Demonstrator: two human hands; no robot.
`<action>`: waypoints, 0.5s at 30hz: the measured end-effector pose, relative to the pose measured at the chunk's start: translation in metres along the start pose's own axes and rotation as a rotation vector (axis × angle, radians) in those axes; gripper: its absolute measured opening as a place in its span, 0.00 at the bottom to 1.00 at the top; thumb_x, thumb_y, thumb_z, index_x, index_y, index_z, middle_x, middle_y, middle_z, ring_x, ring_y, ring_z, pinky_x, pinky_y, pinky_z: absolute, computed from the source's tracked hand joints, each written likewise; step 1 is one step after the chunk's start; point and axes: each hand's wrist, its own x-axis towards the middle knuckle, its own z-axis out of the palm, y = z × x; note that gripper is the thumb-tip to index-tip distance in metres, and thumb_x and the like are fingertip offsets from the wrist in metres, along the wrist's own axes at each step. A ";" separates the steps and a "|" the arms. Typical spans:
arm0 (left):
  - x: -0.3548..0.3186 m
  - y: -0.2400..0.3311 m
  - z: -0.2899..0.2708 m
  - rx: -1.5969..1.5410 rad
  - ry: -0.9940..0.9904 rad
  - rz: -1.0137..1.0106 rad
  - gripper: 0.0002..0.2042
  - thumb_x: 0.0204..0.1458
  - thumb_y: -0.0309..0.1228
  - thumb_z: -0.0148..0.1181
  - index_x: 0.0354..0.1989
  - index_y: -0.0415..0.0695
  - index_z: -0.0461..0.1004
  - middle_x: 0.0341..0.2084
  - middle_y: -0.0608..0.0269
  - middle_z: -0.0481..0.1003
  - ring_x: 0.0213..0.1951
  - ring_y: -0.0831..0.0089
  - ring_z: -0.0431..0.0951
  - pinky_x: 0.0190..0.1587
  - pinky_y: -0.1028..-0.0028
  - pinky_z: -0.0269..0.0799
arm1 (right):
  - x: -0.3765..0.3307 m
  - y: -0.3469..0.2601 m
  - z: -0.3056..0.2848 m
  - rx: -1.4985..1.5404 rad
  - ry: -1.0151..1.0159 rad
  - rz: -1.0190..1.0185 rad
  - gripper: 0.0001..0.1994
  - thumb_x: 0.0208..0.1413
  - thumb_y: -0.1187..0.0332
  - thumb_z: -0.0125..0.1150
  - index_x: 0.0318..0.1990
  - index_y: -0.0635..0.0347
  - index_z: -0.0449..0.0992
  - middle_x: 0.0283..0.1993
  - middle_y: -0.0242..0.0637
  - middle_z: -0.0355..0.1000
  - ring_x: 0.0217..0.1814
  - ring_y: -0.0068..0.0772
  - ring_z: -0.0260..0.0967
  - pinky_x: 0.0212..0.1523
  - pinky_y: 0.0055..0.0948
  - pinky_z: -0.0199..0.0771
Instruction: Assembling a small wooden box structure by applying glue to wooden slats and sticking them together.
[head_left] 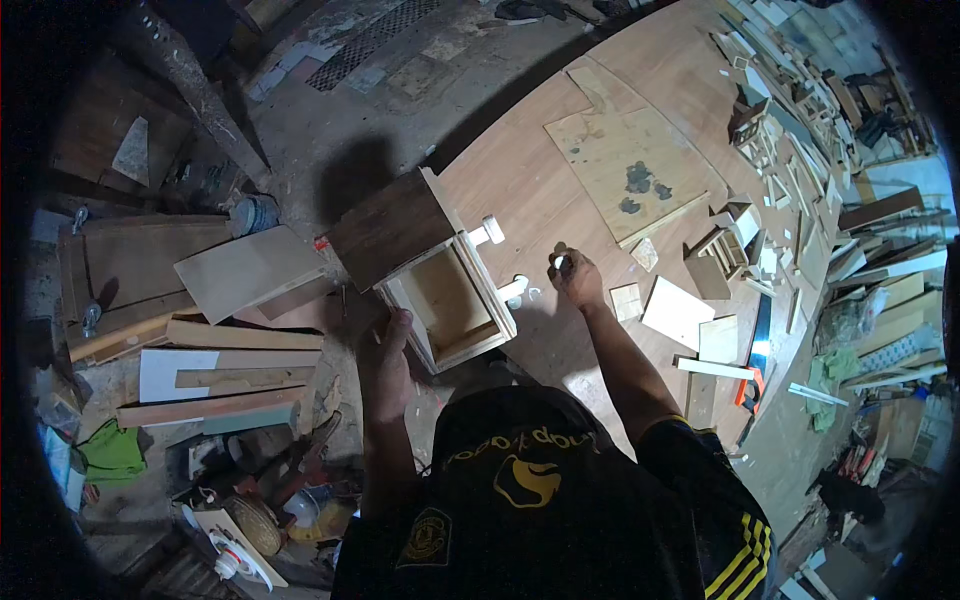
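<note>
Head cam, looking down: there's a small wooden box (pixel 440 300) at the left edge of the table (pixel 500 165), tipped at an angle with its open side facing up toward the camera. It's pale inside, with a dark brown panel (pixel 393 228) on the far side and two stubby white legs (pixel 487 231) poking out to the right.

Left hand (pixel 390 365) has hold of the box's near-left corner, thumb laid over the rim, the other fingers mostly out of sight. Right hand (pixel 578 280) is over the table, a bit right of the box and not touching it, fingers bunched up and pinching a small white piece (pixel 559 262). Too tiny and dim to be sure what that piece is, tbh.

Further out on the table is a plywood sheet (pixel 600 165) with dark blotches, then a pale square panel (pixel 678 313) right of the right hand, a little wooden frame (pixel 712 262) behind that, and a saw (pixel 750 388) with an orange handle near the right edge. Over on the left there's a stack of boards (pixel 230 375), with a green cloth (pixel 113 452) just below it.
</note>
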 end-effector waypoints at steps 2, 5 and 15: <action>0.005 0.002 0.004 0.005 -0.038 0.027 0.18 0.54 0.38 0.61 0.43 0.33 0.73 0.38 0.60 0.73 0.43 0.74 0.69 0.50 0.72 0.62 | -0.006 -0.009 -0.009 0.119 0.070 -0.013 0.15 0.47 0.68 0.63 0.43 0.61 0.72 0.36 0.45 0.75 0.38 0.47 0.74 0.41 0.40 0.75; 0.010 0.000 0.007 0.067 -0.073 -0.016 0.12 0.56 0.34 0.59 0.41 0.38 0.71 0.33 0.69 0.66 0.37 0.79 0.62 0.43 0.75 0.59 | -0.016 -0.023 -0.036 0.322 0.111 0.057 0.17 0.47 0.70 0.65 0.45 0.63 0.74 0.35 0.45 0.75 0.36 0.41 0.74 0.39 0.34 0.75; 0.022 -0.011 0.029 -0.062 -0.176 -0.079 0.31 0.54 0.38 0.61 0.61 0.33 0.59 0.58 0.53 0.65 0.61 0.61 0.64 0.65 0.61 0.55 | -0.070 -0.122 -0.178 0.616 0.280 -0.076 0.19 0.47 0.78 0.65 0.50 0.61 0.75 0.46 0.35 0.72 0.44 0.24 0.71 0.45 0.22 0.71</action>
